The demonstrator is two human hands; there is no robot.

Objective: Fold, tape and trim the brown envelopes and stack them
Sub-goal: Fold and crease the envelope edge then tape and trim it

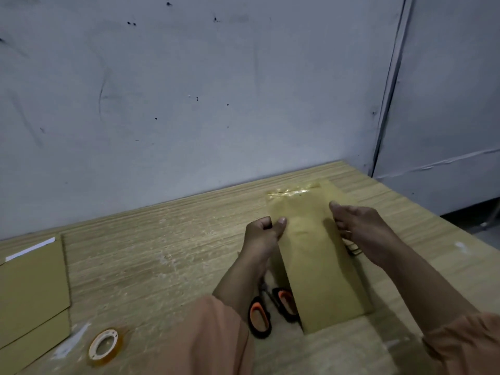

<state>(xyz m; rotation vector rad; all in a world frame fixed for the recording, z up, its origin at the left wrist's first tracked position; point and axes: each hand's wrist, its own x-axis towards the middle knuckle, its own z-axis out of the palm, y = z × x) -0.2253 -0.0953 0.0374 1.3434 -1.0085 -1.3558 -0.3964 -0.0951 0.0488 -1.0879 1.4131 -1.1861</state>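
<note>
Holding the taped brown envelope (316, 255) by its long sides, left hand (263, 234) pinching and right hand (359, 228) gripping, set it square on the stack (353, 249) on the bench (162, 239)

We find no readable text, label, brand, number or sign on anything in view; every surface we see is unmarked.
</note>
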